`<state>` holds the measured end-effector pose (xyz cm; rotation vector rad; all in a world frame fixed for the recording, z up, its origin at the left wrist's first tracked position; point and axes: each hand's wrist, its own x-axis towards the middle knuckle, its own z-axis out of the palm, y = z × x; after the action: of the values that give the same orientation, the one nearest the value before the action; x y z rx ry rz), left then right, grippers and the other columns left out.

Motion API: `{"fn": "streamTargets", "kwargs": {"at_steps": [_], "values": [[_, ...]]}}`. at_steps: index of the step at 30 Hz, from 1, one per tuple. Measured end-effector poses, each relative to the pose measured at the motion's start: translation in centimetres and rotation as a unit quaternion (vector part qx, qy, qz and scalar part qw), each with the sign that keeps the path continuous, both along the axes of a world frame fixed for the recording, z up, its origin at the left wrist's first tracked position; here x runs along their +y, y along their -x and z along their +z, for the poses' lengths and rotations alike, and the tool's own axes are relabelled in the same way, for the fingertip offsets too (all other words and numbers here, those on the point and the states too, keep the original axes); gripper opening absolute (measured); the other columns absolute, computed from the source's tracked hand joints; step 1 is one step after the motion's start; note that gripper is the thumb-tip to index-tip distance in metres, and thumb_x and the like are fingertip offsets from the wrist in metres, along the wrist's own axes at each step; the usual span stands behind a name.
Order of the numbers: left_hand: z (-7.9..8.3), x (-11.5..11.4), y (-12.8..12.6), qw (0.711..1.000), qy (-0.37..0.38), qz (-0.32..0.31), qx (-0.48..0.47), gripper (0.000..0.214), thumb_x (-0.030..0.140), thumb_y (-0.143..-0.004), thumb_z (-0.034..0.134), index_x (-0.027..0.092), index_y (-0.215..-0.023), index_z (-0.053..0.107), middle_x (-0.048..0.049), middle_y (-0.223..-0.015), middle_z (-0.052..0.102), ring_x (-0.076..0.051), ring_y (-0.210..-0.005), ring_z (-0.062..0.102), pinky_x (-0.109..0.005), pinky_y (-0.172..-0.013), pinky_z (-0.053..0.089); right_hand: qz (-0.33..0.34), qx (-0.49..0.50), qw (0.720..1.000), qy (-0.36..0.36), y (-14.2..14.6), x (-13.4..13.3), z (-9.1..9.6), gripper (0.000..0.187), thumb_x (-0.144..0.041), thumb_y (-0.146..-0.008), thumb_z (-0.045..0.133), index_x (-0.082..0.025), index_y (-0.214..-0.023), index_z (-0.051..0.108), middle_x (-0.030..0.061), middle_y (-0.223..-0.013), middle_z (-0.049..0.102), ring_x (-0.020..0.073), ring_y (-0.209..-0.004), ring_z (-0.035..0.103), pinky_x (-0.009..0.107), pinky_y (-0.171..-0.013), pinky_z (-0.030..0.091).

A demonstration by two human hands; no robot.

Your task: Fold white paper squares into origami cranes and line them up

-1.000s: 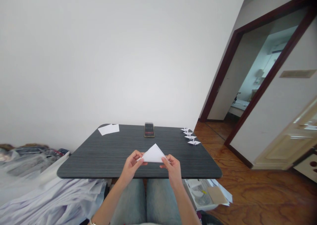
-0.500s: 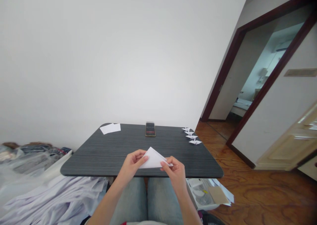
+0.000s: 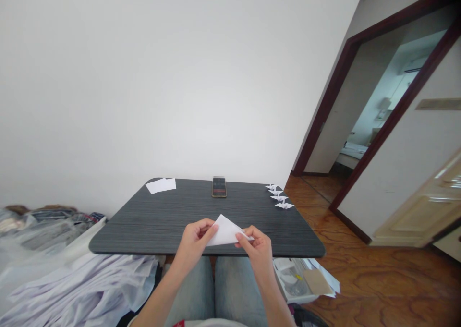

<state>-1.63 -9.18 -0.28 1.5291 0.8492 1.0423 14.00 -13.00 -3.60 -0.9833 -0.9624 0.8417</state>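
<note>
A white paper folded into a triangle (image 3: pixel 226 231) is held just above the near edge of a dark wood-grain table (image 3: pixel 162 221). My left hand (image 3: pixel 194 243) pinches its left corner, fingers closed on the paper. My right hand (image 3: pixel 255 248) pinches its right corner the same way. The triangle's tip points up and away from me. My knees in jeans show below the table edge.
A phone (image 3: pixel 218 187) stands at the table's far middle. White paper sheets (image 3: pixel 161 185) lie at the far left corner. Several small folded paper cranes (image 3: pixel 279 196) line the right edge. White cloth (image 3: pixel 72 288) is heaped at left; a tray with papers (image 3: pixel 306 279) sits on the floor at right.
Both hands have drawn closer together and the triangle has tilted flatter and turned slightly, its left corner now gripped more deeply by my left hand.
</note>
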Motion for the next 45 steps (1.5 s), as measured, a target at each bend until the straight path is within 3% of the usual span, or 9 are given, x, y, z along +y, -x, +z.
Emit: {"fn": "streamTargets", "kwargs": {"at_steps": [9,12,15,19,22,31,45], "values": [[0.4,-0.4,-0.2,1.000,-0.001,0.021,0.006,0.029,0.040,-0.071,0.058,0.012,-0.067,0.061,0.0000,-0.057,0.060,-0.010,-0.050,0.048,-0.018,-0.046,0.030,-0.004,0.011,1.000,0.004,0.2,-0.4,0.7,0.028,-0.034,-0.062,0.070,-0.016,-0.051,0.051,-0.0002,-0.057,0.059,0.0109,-0.050,0.054,0.020,-0.044,0.047],[0.5,-0.5,-0.3,1.000,-0.001,0.031,0.004,0.029,0.040,-0.071,0.058,0.012,-0.067,0.061,0.0011,-0.056,0.059,-0.010,-0.049,0.046,-0.018,-0.045,0.028,-0.007,0.044,0.999,-0.005,0.4,-0.6,1.1,0.023,-0.031,-0.060,0.072,-0.017,-0.073,0.058,-0.0014,-0.061,0.063,0.0111,-0.050,0.057,0.020,-0.044,0.050],[0.7,-0.5,-0.3,0.999,-0.007,0.053,-0.005,0.029,0.041,-0.071,0.057,0.012,-0.067,0.061,0.0018,-0.054,0.058,-0.009,-0.048,0.044,-0.018,-0.045,0.027,-0.001,0.079,0.997,0.003,0.3,-0.7,1.5,0.041,-0.031,-0.060,0.072,-0.018,-0.095,0.057,0.0007,-0.066,0.068,0.0134,-0.055,0.061,0.021,-0.046,0.052],[0.6,-0.6,-0.2,0.997,-0.016,0.073,-0.004,0.029,0.041,-0.072,0.057,0.013,-0.066,0.060,0.0023,-0.054,0.056,-0.009,-0.048,0.043,-0.018,-0.045,0.026,0.001,0.067,0.997,0.037,0.0,-0.8,1.6,0.026,-0.036,-0.063,0.069,-0.013,-0.075,0.064,0.0044,-0.058,0.068,0.0159,-0.054,0.064,0.020,-0.046,0.052],[0.4,-0.5,-0.1,0.997,-0.017,0.072,-0.002,0.030,0.041,-0.072,0.056,0.013,-0.065,0.059,0.0022,-0.054,0.056,-0.009,-0.048,0.044,-0.018,-0.045,0.026,-0.007,0.063,0.997,0.041,-0.1,-0.8,1.5,0.026,-0.037,-0.063,0.069,-0.013,-0.069,0.065,0.0045,-0.054,0.067,0.0167,-0.051,0.064,0.021,-0.045,0.052],[0.9,0.1,0.1,0.999,0.025,-0.027,-0.008,0.027,0.036,-0.067,0.063,0.013,-0.079,0.058,-0.0042,-0.073,0.066,-0.014,-0.061,0.056,-0.020,-0.051,0.037,-0.002,0.048,0.998,0.050,-0.4,-0.6,1.4,0.024,-0.037,-0.061,0.071,-0.014,-0.064,0.065,0.0031,-0.048,0.066,0.0166,-0.046,0.064,0.022,-0.042,0.051],[0.1,0.2,-0.3,0.999,0.015,-0.025,0.018,0.025,0.031,-0.065,0.066,0.012,-0.077,0.055,-0.0012,-0.065,0.064,-0.012,-0.055,0.054,-0.019,-0.049,0.034,-0.004,0.030,0.997,0.074,-0.6,-0.7,1.6,0.028,-0.039,-0.059,0.071,-0.013,-0.064,0.066,0.0039,-0.049,0.066,0.0168,-0.046,0.063,0.022,-0.042,0.052]]}}
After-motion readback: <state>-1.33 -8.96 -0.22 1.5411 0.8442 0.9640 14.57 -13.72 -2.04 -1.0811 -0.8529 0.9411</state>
